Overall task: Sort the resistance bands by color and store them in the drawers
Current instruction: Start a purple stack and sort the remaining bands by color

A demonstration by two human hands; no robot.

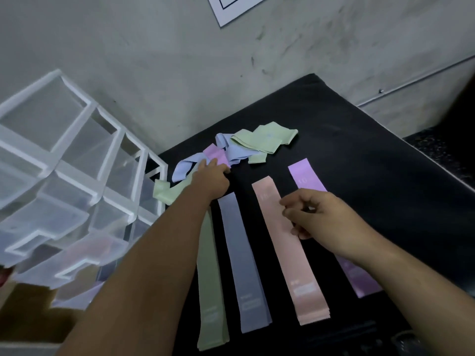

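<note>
1. Work surface: a black counter [359, 155] against a grey wall.
2. Sorted bands: four flat stacks lie side by side on the near half of the counter, each running from 6 o'clock toward 12 o'clock. From 9 o'clock to 3 o'clock they are the green stack [209, 291], the blue stack [241, 265], the pink stack [288, 253] and the purple stack [305, 176].
3. Unsorted bands: a tangled pile lies at the 12 o'clock end of the stacks. It holds a loose purple band [215, 155], loose blue bands [226, 147] and loose green bands [267, 140]. One further green band [162, 192] trails off toward 9 o'clock.
4. Left hand [213, 179]: extended to the pile, with the fingers bent down against the loose purple band. The fingertips are hidden, so a grip cannot be confirmed.
5. Right hand [316, 217]: positioned over the pink and purple stacks, with the fingers loosely curled and holding nothing.
6. Storage: a translucent white drawer unit [77, 176] stands at 9 o'clock beside the counter, with several drawers pulled out. Pale bands show through the lowest drawers.
</note>
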